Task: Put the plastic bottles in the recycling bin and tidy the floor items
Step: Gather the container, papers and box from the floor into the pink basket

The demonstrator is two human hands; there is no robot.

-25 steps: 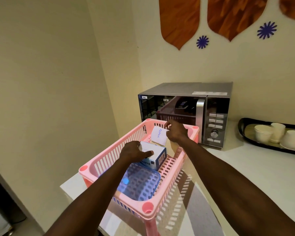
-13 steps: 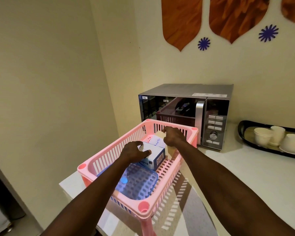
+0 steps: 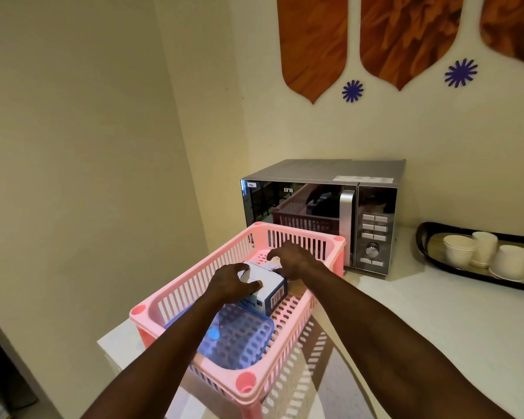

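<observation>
White desk (image 3: 436,322) carries a pink slatted plastic basket (image 3: 194,282); left hand (image 3: 233,282) grips the white-and-blue cardboard box (image 3: 270,290) inside, right hand (image 3: 294,260) just beyond, fingers spread.

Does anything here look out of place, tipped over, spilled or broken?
Nothing looks spilled or broken. The white and blue box sits tilted in the pink basket, resting partly on a blue lid, with the left hand gripping it. The paper cups sit neatly on their tray.

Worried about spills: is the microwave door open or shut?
Shut: the microwave door lies flush with its control panel and mirrors the pink basket.
</observation>
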